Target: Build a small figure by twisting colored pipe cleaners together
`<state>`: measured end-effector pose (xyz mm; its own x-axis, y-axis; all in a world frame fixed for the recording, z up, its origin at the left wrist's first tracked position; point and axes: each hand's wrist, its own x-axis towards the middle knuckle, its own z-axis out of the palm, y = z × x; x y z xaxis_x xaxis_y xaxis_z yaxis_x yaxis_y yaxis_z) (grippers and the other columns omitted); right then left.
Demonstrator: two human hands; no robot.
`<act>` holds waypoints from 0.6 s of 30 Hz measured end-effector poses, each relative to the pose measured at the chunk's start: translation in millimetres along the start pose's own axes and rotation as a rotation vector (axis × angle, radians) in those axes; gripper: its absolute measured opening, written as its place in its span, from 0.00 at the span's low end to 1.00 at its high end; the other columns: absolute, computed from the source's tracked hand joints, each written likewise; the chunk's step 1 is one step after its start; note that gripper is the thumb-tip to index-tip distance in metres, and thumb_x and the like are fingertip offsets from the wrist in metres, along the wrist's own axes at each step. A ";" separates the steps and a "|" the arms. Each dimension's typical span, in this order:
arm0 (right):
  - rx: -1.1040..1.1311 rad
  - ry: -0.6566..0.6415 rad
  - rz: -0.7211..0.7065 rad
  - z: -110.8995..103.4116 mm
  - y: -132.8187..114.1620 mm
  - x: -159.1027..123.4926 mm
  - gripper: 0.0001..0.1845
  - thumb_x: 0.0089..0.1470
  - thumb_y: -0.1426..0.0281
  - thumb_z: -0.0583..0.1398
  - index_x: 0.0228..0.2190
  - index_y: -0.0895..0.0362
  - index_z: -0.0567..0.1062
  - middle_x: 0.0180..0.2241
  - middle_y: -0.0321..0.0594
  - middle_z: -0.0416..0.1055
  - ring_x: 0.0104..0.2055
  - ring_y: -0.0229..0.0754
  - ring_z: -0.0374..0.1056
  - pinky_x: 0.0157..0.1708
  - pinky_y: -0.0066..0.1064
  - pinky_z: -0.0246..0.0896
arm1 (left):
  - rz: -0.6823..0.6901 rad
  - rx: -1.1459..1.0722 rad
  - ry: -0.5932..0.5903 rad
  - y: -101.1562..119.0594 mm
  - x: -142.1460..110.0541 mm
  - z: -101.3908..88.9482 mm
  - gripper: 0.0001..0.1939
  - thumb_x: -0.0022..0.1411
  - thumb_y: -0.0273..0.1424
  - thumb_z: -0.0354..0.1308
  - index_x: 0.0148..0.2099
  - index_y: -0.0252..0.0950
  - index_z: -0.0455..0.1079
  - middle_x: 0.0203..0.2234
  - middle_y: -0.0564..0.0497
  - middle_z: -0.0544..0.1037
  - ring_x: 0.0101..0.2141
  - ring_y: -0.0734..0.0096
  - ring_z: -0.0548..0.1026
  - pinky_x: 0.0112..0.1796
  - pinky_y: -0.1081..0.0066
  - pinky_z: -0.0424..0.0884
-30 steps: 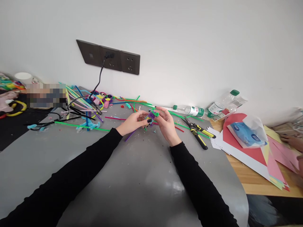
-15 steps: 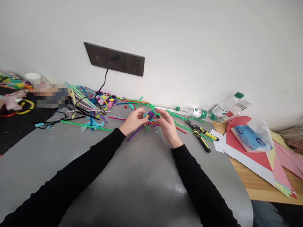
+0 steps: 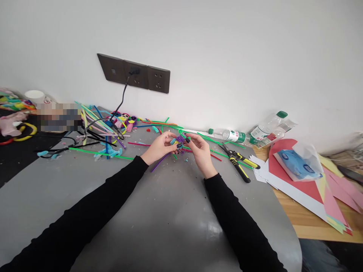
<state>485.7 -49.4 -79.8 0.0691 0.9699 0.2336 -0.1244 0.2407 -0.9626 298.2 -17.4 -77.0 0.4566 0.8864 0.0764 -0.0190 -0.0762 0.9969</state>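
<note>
Between my two hands, above the back of the grey table (image 3: 159, 196), is a small pipe-cleaner figure (image 3: 180, 139) in purple, yellow and light blue with curled green at its top. My left hand (image 3: 159, 148) pinches its left side between thumb and fingers. On the other side my right hand (image 3: 200, 152) is closed on the figure's purple and green part, thumb against fingers. Much of the figure is hidden by the fingers. Under and around the hands lie loose pipe cleaners, among them a purple one (image 3: 160, 163) and a red one (image 3: 138, 143).
Yellow-and-black pliers (image 3: 238, 165) lie right of my hands. Behind them a plastic bottle (image 3: 234, 135) rests along the wall. A tissue pack (image 3: 297, 164) sits on coloured paper at the right. Pipe cleaners, a black cable (image 3: 121, 100) and small dolls (image 3: 124, 120) crowd the left back.
Both hands stay closed on the figure and turn it slightly; the curled green part now shows less beside the right fingers. The camera view shifts a little.
</note>
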 end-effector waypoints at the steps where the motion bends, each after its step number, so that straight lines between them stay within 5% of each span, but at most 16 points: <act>1: 0.001 0.001 -0.001 -0.3 0.4 0.2 0.19 0.50 0.55 0.71 0.41 0.52 0.80 0.43 0.41 0.80 0.43 0.45 0.76 0.46 0.40 0.74 | -0.005 -0.003 -0.005 -0.2 0.0 0.0 0.27 0.55 0.40 0.70 0.50 0.36 0.62 0.27 0.56 0.76 0.29 0.66 0.81 0.32 0.67 0.76; 11: -0.023 0.007 0.009 -2.5 3.2 0.1 0.20 0.52 0.56 0.70 0.44 0.51 0.78 0.50 0.42 0.77 0.45 0.45 0.76 0.49 0.42 0.74 | -0.014 0.024 0.003 -1.3 0.0 -0.1 0.28 0.55 0.42 0.68 0.52 0.35 0.65 0.26 0.55 0.77 0.29 0.67 0.78 0.35 0.65 0.75; 18: -0.090 0.057 -0.021 0.7 -0.5 -2.2 0.17 0.52 0.63 0.66 0.45 0.51 0.74 0.48 0.42 0.76 0.41 0.42 0.75 0.42 0.38 0.74 | -0.007 -0.007 0.006 1.8 -1.6 0.7 0.27 0.55 0.39 0.69 0.51 0.37 0.63 0.31 0.53 0.78 0.29 0.69 0.77 0.34 0.66 0.76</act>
<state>484.9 -51.6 -79.7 0.1273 0.9603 0.2481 -0.0334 0.2542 -0.9666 298.1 -19.3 -75.4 0.4513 0.8897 0.0692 -0.0222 -0.0663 0.9976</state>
